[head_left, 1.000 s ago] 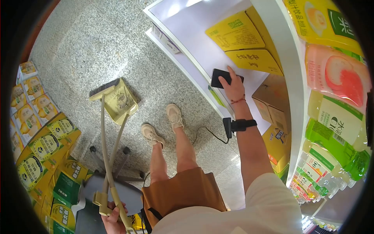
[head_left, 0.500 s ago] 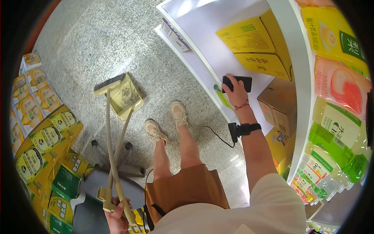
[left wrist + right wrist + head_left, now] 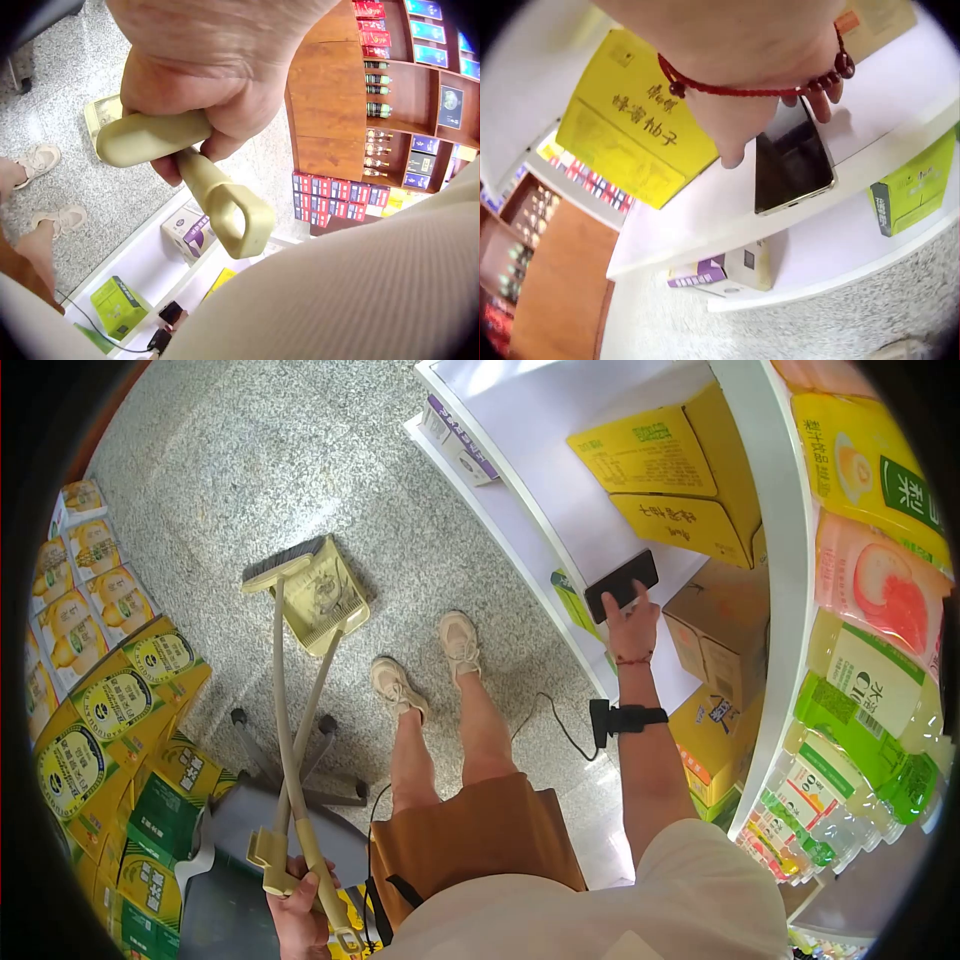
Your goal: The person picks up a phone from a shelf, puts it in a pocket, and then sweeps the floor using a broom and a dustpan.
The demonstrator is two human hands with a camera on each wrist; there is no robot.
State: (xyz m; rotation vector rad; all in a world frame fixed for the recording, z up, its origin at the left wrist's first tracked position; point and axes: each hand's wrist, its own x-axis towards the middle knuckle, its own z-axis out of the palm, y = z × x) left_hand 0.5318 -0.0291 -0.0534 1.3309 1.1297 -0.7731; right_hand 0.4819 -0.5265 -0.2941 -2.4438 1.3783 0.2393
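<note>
In the head view my left hand (image 3: 300, 920) grips the crossed handles of a broom (image 3: 281, 660) and a dustpan (image 3: 352, 612). Both heads are at the floor, with the broom head lying across the dustpan's far rim. Up close in the left wrist view, a looped handle end (image 3: 251, 229) and a thick rounded grip (image 3: 150, 139) poke out of the fist. A black phone (image 3: 622, 585) lies face up at the edge of a white shelf. Over its near end is my right hand (image 3: 632, 632), fingers extended; in the right wrist view the thumb stands beside the phone (image 3: 791, 169).
On the shelf (image 3: 540, 490) are a yellow carton (image 3: 650, 460) and a brown carton (image 3: 715, 615). Drink bottles (image 3: 870, 670) line the right. Stacked drink boxes (image 3: 90, 760) stand on the left, near a dark wheeled chair (image 3: 270, 880). A cable (image 3: 550, 725) hangs from the right wrist.
The phone has turned on the shelf and now slants differently, with my right hand drawn back to its near end. My left hand keeps its hold on both handles.
</note>
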